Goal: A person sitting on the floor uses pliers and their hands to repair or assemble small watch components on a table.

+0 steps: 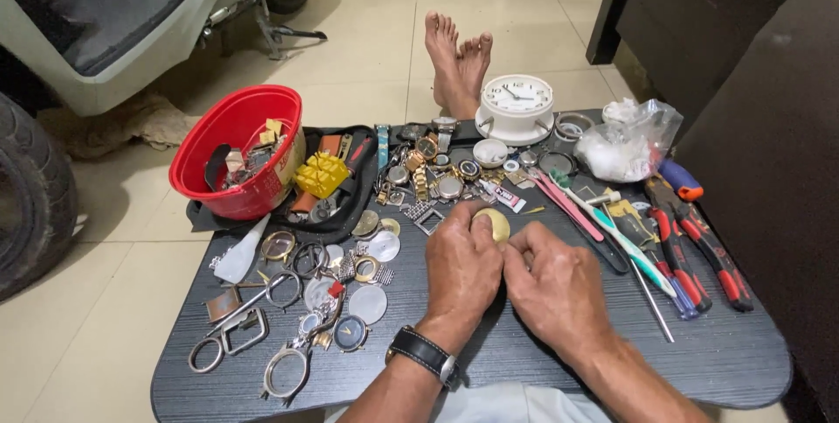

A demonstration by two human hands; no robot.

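Observation:
My left hand (463, 261) is curled around a small round gold watch case (495, 224), held just above the dark board (717, 353) near its middle. A black wristwatch (426, 353) sits on that wrist. My right hand (551, 279) rests beside it, fingertips meeting the left hand's at the case; what the right fingers pinch is hidden. Loose watch cases, glass discs and bezels (350, 283) lie to the left of my hands. Several wristwatches (433, 169) are heaped beyond them.
A red bowl (234, 148) of parts and a yellow tool (321, 174) stand at the back left. A white round clock (516, 104) and plastic bag (625, 139) stand behind. Pliers (699, 244), screwdrivers and tweezers lie right. My bare feet (458, 60) and a scooter (105, 30) are on the floor.

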